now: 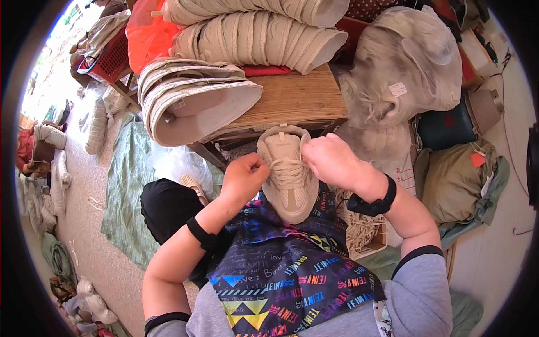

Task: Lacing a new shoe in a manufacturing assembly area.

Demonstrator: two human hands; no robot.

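A beige sneaker (289, 194) rests on my lap, toe toward me, with cream laces (287, 167) threaded across its top. My left hand (242, 178) is closed beside the shoe's left side, pinching a lace end. Against the shoe's right side near the collar, my right hand (331, 161) has its fingers closed on the other lace. A black band is on each wrist. My lap is covered by a dark apron (292, 264) with colourful print.
A wooden table (297, 101) stands ahead, bearing stacks of beige shoe uppers (191, 98). More stacked uppers (252, 36) lie behind. A clear plastic bag (404, 67) sits at the right. A box of cream laces (362, 230) is by my right knee. A green cloth (126, 191) covers the floor at left.
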